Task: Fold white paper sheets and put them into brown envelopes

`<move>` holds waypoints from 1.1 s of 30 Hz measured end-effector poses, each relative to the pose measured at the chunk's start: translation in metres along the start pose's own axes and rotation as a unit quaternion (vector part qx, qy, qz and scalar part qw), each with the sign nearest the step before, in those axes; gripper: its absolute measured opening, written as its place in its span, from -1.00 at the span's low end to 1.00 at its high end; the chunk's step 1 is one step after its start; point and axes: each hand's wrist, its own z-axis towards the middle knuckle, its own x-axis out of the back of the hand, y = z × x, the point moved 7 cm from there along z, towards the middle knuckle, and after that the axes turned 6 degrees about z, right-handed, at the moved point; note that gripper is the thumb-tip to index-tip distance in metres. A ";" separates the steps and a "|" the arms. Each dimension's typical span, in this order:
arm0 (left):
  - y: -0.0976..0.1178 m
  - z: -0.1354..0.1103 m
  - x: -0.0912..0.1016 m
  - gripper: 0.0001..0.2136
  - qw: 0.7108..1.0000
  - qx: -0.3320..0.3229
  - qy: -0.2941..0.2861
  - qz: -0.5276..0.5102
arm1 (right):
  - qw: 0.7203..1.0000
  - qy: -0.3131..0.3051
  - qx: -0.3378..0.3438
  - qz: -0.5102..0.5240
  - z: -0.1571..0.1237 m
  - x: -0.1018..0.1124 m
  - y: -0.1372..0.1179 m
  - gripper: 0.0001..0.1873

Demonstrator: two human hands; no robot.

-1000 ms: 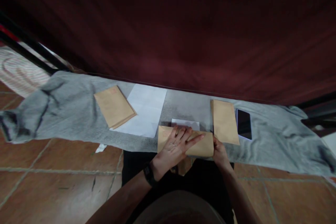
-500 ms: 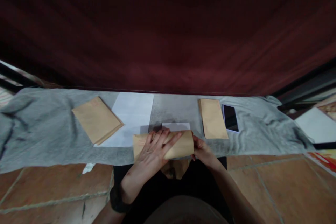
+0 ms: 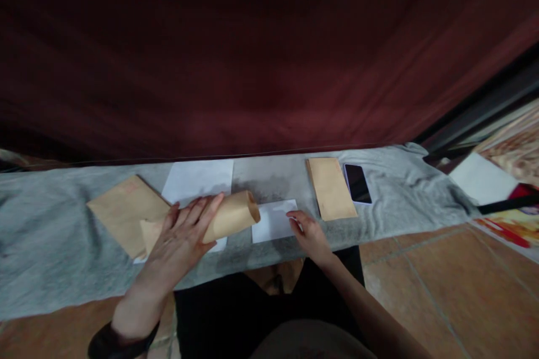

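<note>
The white slip (image 3: 273, 224) lies flat on the grey cloth (image 3: 404, 193), close to the cloth's near edge. Left of the slip, the left hand (image 3: 185, 227) grasps a curled brown envelope (image 3: 233, 214), palm down, its fingers spread across the top and its thumb on the near side. The envelope is bent into a loose tube. Its hollow end points toward the slip and hides the slip's far left corner; whether the two touch cannot be told. A dark wristband (image 3: 122, 342) circles the left wrist.

At the slip's right edge is the right hand (image 3: 310, 235), its fingers bent and their tips over the paper; whether they pinch the slip or only rest there cannot be told.

Beyond the slip and to its left lies a large white sheet (image 3: 200, 176), partly covered by the left hand and the curled envelope. Farther left of the slip, a flat brown envelope pile (image 3: 122, 207) lies askew. To the right of the slip is a second brown pile (image 3: 332, 190), and just past that, farther from the slip, a phone (image 3: 357, 184) with a dark screen. A dark red curtain (image 3: 269, 78) hangs beyond the slip.
</note>
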 end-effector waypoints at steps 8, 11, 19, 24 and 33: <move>-0.028 0.010 -0.069 -0.07 0.988 0.029 -0.144 -0.055 | 0.968 -0.072 0.093 -0.220 -0.005 -0.043 -0.007 -0.48; -0.033 0.011 -0.082 -0.05 0.982 0.039 -0.166 -0.085 | 0.963 -0.069 0.084 -0.245 -0.005 -0.047 -0.006 -0.47; -0.034 0.015 -0.083 -0.05 0.975 0.041 -0.192 -0.104 | 0.959 -0.066 0.087 -0.262 0.005 -0.047 -0.011 -0.46; -0.036 0.014 -0.082 -0.05 0.978 0.045 -0.183 -0.086 | 0.950 -0.060 0.094 -0.291 0.003 -0.054 -0.005 -0.44; -0.039 -0.007 -0.094 0.06 0.984 0.039 -0.158 -0.076 | 0.939 -0.045 0.099 -0.327 0.002 -0.045 0.001 -0.43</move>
